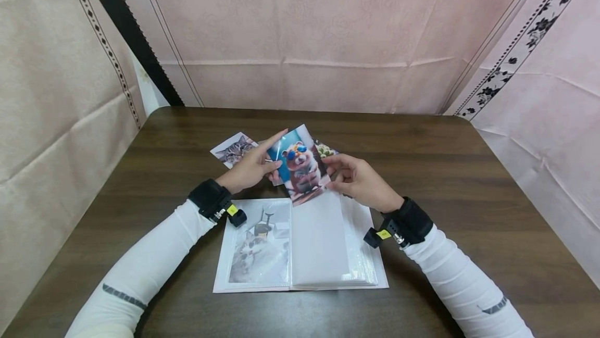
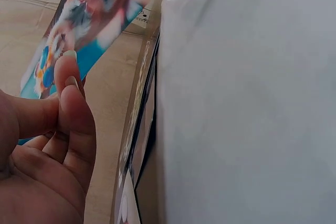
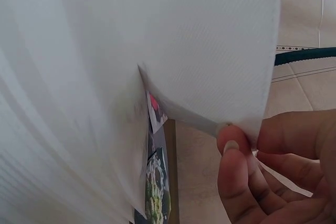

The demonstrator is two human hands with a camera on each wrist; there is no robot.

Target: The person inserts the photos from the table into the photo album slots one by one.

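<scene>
My left hand holds a glossy photo card of a pink bear in sunglasses, pinched at its left side between thumb and fingers. The card is tilted over the top of an open photo album. With thumb and fingertips, my right hand pinches the upper corner of a white album page. That page stands raised from the sheets beneath in the right wrist view. On the album's left side, a pale picture shows through its clear pocket.
Behind my left hand a cat photo lies on the brown wooden table. Another photo, mostly covered, shows beyond the bear card. Pale patterned cloth hangs around the table's far side and flanks.
</scene>
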